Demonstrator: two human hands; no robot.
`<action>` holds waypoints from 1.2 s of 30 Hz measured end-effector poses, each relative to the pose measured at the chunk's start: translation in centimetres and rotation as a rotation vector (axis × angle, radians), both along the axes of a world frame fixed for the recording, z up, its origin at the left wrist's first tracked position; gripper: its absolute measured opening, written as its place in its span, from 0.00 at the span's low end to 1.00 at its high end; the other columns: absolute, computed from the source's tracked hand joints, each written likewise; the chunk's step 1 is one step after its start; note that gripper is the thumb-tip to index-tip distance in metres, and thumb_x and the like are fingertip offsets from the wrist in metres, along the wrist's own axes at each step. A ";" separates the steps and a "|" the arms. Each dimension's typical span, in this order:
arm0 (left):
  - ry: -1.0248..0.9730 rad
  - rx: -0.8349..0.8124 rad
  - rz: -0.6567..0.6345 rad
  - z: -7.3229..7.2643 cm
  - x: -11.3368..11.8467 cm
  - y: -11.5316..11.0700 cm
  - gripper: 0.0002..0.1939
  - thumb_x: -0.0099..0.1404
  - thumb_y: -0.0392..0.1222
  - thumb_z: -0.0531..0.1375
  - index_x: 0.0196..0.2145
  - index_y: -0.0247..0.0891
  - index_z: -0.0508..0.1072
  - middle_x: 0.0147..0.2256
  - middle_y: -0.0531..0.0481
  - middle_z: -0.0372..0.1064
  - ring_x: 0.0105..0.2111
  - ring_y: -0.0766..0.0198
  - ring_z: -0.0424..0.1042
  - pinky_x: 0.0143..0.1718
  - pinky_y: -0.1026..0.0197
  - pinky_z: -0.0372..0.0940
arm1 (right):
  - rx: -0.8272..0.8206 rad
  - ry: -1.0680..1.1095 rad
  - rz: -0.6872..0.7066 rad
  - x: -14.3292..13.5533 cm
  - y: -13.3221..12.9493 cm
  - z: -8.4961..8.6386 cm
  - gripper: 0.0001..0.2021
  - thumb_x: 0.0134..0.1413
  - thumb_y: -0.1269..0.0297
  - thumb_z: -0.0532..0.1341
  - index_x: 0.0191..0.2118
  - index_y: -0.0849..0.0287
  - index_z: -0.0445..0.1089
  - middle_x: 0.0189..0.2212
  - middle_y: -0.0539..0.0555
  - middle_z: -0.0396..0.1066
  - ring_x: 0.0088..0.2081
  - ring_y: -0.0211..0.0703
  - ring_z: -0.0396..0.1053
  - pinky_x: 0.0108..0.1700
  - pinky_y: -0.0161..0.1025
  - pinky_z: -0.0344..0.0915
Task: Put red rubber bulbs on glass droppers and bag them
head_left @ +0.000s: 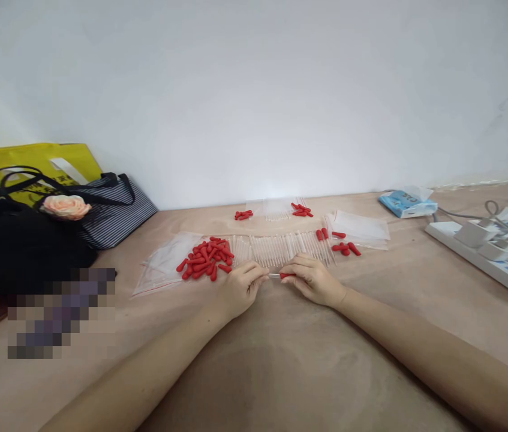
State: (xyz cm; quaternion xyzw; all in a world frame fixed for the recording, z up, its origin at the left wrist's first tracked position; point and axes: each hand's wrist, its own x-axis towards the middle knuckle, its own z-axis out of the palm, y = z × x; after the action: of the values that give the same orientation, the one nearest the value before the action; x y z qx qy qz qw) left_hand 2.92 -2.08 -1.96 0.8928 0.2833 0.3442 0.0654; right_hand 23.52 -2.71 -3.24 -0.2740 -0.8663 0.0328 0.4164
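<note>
Here, left grip [243,287] pinches a slim tube [274,276], right grip [316,281] a red bulb [285,275], tabletop [271,366] between forearms [155,360].

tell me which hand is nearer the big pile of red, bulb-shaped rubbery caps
Left. The left hand is just right of the pile of red, bulb-shaped rubbery caps; the right hand is farther right, beyond the left hand.

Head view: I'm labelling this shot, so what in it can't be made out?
- Head view, thin tube: left end hidden by the left hand.
- Head view, red bulb: partly covered by the right hand.
- Head view, power strip: cut off by the right edge.
- Head view, lower-left pixelated patch: blocks hide whatever lies there.
</note>
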 end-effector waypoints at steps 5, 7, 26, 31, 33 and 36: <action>0.010 -0.023 -0.031 0.0 0.0 0.0 0.07 0.63 0.34 0.51 0.35 0.35 0.68 0.30 0.49 0.67 0.31 0.67 0.66 0.32 0.65 0.62 | -0.039 0.024 0.054 0.0 -0.1 0.3 0.06 0.54 0.66 0.54 0.34 0.60 0.67 0.28 0.55 0.69 0.31 0.39 0.63 0.33 0.38 0.63; 0.012 -0.032 -0.035 0.0 0.0 0.0 0.07 0.63 0.34 0.51 0.35 0.35 0.68 0.30 0.49 0.67 0.31 0.67 0.66 0.33 0.64 0.62 | -0.048 0.026 0.069 0.0 -0.1 0.3 0.06 0.53 0.66 0.55 0.34 0.60 0.68 0.28 0.55 0.69 0.30 0.39 0.64 0.33 0.37 0.63; 0.168 0.287 0.208 0.2 1.1 -0.7 0.09 0.62 0.36 0.50 0.31 0.37 0.70 0.25 0.51 0.68 0.26 0.66 0.64 0.31 0.60 0.52 | -0.002 0.004 -0.050 0.0 0.2 0.0 0.07 0.53 0.66 0.54 0.35 0.61 0.67 0.27 0.55 0.69 0.30 0.40 0.63 0.32 0.38 0.63; 0.141 0.270 0.192 0.0 1.3 -0.6 0.09 0.63 0.36 0.50 0.31 0.37 0.69 0.25 0.51 0.68 0.27 0.66 0.65 0.34 0.59 0.51 | 0.007 -0.004 -0.042 -0.1 0.3 -0.1 0.06 0.53 0.66 0.55 0.35 0.61 0.67 0.27 0.55 0.69 0.30 0.40 0.63 0.33 0.39 0.62; 0.137 0.254 0.180 -0.1 1.3 -0.5 0.09 0.63 0.36 0.50 0.31 0.37 0.69 0.26 0.51 0.68 0.28 0.66 0.65 0.35 0.58 0.51 | 0.012 -0.004 -0.048 -0.2 0.3 -0.1 0.06 0.53 0.65 0.54 0.35 0.60 0.66 0.27 0.55 0.69 0.30 0.40 0.63 0.33 0.39 0.62; 0.141 0.241 0.174 -0.1 1.4 -0.4 0.09 0.63 0.35 0.49 0.30 0.37 0.68 0.26 0.51 0.68 0.28 0.66 0.65 0.36 0.58 0.52 | 0.012 0.000 -0.061 -0.2 0.3 -0.1 0.06 0.53 0.65 0.54 0.35 0.60 0.66 0.27 0.54 0.69 0.29 0.40 0.63 0.33 0.39 0.61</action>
State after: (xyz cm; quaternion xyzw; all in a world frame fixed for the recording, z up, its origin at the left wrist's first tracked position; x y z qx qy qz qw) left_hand 4.35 -2.44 -2.11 0.8881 0.3201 0.3166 -0.0922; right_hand 23.30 -2.41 -3.32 -0.2978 -0.8576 0.0148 0.4191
